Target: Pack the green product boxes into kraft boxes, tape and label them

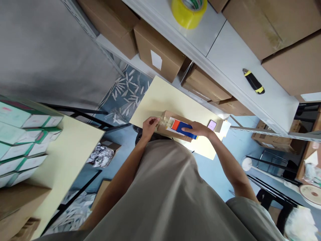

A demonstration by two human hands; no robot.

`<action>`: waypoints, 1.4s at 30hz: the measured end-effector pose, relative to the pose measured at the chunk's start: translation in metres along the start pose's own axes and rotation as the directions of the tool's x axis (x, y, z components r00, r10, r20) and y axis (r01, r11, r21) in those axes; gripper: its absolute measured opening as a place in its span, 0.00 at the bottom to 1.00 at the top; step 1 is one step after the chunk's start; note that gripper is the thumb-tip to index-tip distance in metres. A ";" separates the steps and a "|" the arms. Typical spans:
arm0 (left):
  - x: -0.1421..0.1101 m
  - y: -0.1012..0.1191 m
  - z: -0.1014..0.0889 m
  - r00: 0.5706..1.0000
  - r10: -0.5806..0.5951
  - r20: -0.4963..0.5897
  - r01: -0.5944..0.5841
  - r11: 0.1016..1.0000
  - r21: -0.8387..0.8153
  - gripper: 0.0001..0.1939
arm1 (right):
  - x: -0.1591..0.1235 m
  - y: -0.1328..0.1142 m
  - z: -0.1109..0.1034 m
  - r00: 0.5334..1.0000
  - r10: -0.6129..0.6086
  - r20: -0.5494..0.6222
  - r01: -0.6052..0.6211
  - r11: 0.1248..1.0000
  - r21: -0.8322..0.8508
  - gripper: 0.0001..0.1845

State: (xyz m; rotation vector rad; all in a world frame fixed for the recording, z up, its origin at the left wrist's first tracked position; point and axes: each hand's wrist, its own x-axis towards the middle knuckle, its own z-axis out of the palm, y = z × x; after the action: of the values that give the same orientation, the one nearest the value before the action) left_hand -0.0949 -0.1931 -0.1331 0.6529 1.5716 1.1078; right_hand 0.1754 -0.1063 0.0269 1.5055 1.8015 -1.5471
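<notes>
A narrow brown cardboard box (pixel 187 138) lies on the pale yellow tabletop (pixel 160 92), close against my body. Over its left end runs shiny clear tape (pixel 163 122). My left hand (pixel 149 127) is at that end, thumb and fingers pinched together at the tape's edge. In my right hand (pixel 198 129) is a blue-and-orange tape dispenser (pixel 184 129), resting over the box's top with its orange end towards the left. Beneath the dispenser a white label (pixel 170 122) shows in part. My right fingers wrap round the blue body, and the palm side is hidden.
A phone (pixel 212 125) lies right of the box. On the raised shelf (pixel 220 63) are a yellow tape roll (pixel 189 13) and a black-and-yellow utility knife (pixel 253 81). Cartons (pixel 159 50) line the lower shelf. Banded boxes (pixel 25 147) stack on the left table. Paper scraps (pixel 127 93) litter the floor.
</notes>
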 end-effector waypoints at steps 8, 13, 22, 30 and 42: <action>0.007 -0.005 -0.002 0.996 0.090 0.016 -0.091 0.991 0.101 0.15 | -0.002 -0.003 -0.003 0.999 -0.034 -0.001 0.034 0.999 -0.037 0.26; 0.004 -0.006 0.000 0.995 0.092 0.030 -0.096 0.976 0.195 0.16 | 0.000 -0.002 -0.001 0.999 -0.052 0.012 0.053 0.997 -0.059 0.29; -0.012 0.024 0.003 0.960 0.276 0.035 -0.259 0.838 0.480 0.19 | 0.014 0.016 0.009 0.993 -0.110 -0.047 0.107 0.992 -0.067 0.35; -0.008 0.020 0.023 0.957 0.276 -0.087 -0.199 0.845 0.497 0.16 | 0.001 0.016 -0.003 0.989 -0.083 0.122 0.074 0.994 0.074 0.43; 0.000 0.012 0.033 0.971 0.208 -0.119 -0.147 0.909 0.390 0.14 | -0.106 0.132 -0.067 0.920 0.304 0.247 -0.323 0.945 0.041 0.40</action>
State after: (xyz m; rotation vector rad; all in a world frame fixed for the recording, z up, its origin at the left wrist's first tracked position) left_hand -0.0650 -0.1775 -0.1223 1.0050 1.9184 1.0135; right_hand 0.3526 -0.1201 0.0663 1.4854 1.3064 -1.5741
